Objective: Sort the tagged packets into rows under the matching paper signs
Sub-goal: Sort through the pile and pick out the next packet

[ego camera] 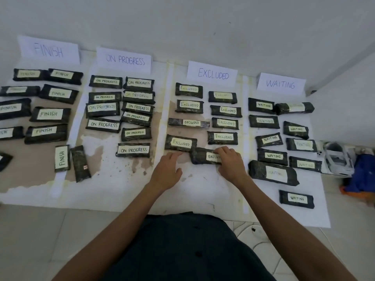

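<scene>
Grips right end of tilted EXCLUDED packet (pixel 199 157) with right hand (pixel 230 161), lowest under EXCLUDED sign (pixel 212 74), left corner meeting neighbouring packet (pixel 180 142) | rests left hand (pixel 168 169) flat, fingers straight, just below that neighbour's lower edge | leaves bare white sheet (pixel 203 195) open toward near edge.

You face a plain white wall (pixel 182 21) that meets the floor just behind the far edge of a large white sheet (pixel 203 191) spread flat in front of you. The sheet is worn, with brownish patches (pixel 36 159) where its surface has peeled, mostly on your left. A second white wall (pixel 349 82) angles in on your right and forms a corner. Pale floor tiles (pixel 30 230) show along the sheet's near edge, and one patterned tile (pixel 257 238) lies close to you. By the right wall lie a blue cloth (pixel 363 175) and a white object (pixel 338 159), possibly plastic packaging. The light is soft and even.
</scene>
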Tool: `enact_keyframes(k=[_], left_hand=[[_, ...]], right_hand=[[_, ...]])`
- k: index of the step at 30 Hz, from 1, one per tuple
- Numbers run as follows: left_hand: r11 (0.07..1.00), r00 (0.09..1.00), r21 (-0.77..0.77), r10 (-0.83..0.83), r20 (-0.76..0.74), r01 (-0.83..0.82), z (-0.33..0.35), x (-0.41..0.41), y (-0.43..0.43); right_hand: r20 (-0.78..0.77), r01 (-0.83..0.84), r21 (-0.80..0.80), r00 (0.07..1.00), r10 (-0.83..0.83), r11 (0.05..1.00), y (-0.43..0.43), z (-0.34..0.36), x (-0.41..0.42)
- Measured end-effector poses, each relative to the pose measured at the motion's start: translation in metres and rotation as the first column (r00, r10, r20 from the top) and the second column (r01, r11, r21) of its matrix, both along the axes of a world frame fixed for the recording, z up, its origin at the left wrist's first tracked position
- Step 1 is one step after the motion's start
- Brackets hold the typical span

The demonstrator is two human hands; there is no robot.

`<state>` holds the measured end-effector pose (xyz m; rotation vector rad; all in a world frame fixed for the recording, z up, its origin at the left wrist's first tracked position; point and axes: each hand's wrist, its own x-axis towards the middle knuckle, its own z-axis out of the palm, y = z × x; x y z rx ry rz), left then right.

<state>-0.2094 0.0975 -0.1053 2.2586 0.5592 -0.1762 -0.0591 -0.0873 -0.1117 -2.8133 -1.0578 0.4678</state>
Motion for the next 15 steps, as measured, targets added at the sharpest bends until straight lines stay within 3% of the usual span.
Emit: enact_keyframes(k=[15], left_hand=[[1.0, 0.999, 0.013, 0.004, -0.045, -0.003, 0.014, -0.043, 0.028]], right_hand=[[0.025, 0.03, -0.123, 0.999, -0.027, 0.992, 0.006, 0.011, -0.016]])
